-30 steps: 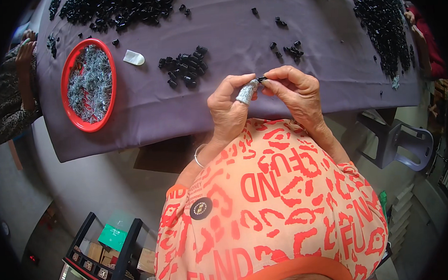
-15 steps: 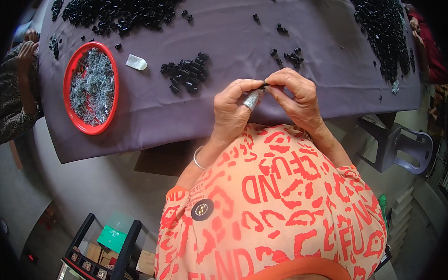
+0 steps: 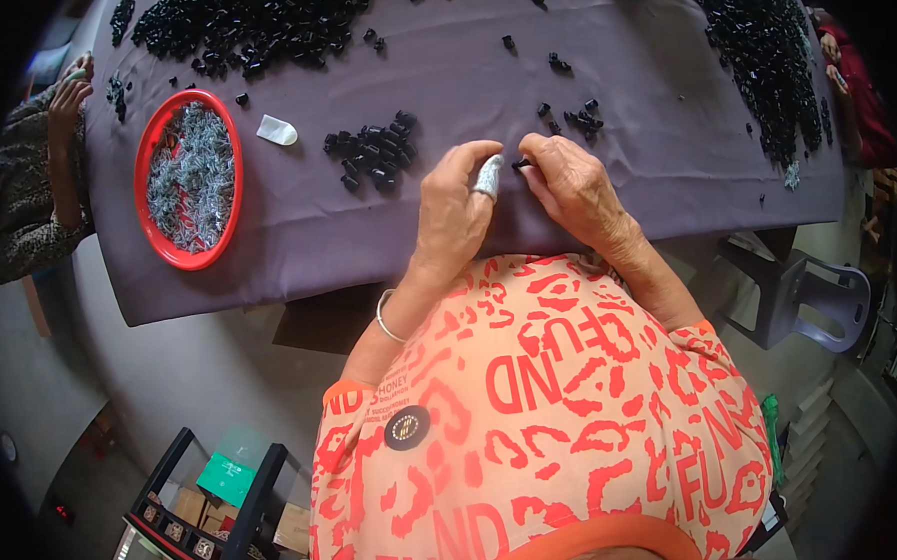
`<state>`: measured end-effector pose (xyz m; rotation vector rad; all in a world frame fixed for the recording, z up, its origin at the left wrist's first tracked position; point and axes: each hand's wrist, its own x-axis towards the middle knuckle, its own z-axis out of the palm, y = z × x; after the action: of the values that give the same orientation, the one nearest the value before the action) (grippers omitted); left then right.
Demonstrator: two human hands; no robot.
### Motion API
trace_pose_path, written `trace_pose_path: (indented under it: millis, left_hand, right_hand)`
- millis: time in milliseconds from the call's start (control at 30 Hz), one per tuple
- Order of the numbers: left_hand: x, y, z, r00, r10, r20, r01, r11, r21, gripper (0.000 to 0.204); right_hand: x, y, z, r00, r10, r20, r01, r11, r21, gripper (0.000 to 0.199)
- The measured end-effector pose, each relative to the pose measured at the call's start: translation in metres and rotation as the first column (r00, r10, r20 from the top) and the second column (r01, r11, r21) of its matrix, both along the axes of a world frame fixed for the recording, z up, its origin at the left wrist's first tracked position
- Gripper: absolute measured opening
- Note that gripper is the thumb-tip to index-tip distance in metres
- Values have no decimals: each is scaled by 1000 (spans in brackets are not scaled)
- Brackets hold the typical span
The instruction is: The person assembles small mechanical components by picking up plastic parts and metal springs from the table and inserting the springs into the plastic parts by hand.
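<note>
A small black plastic piece [image 3: 521,163] is pinched between the thumb and forefinger of my right hand [image 3: 574,182], just over the cloth near the table's front edge. My left hand [image 3: 452,202] is beside it, a short gap away. A whitish finger cover [image 3: 488,176] sits on one of its digits. Its thumb and forefinger tips come together, and whatever may be between them is hidden. Beyond my left hand is a small pile of black plastic pieces [image 3: 373,151]. A few more black pieces [image 3: 584,122] lie beyond my right hand.
A red oval basin [image 3: 238,204] of thin clear-grey pieces stands at left, near a loose white finger cover [image 3: 277,130]. Big heaps of black pieces [image 3: 257,28] spread over the far purple cloth [image 3: 639,61]. Other people's hands [image 3: 68,101] show at both sides. A grey chair [image 3: 820,299] stands right.
My hands were together on the small black piece. Now they are apart: the left has drawn away to the left, while the right keeps the piece.
</note>
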<state>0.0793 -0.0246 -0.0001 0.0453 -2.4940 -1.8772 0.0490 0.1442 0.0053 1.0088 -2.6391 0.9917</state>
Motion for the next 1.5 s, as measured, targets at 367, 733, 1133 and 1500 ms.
trace_pose_path:
  millis: [367, 733, 1133, 1500]
  left_hand:
    - [-19, -3, 17, 878, -197, 435, 82, 960, 269, 15]
    - [-28, -6, 2, 811, -253, 527, 48, 927, 372, 17]
    - [-13, 1, -23, 992, -51, 114, 0, 914, 406, 29]
    - [-15, -4, -23, 961, -150, 234, 112, 980, 168, 28]
  right_hand:
    - [-2, 2, -4, 997, 75, -9, -76, 993, -94, 39]
    - [-2, 6, 4, 993, 63, 95, -45, 983, -177, 42]
    - [-13, -33, -18, 974, 179, 140, -156, 975, -159, 56]
    - [-10, -35, -16, 956, 159, 245, -118, 978, -175, 58]
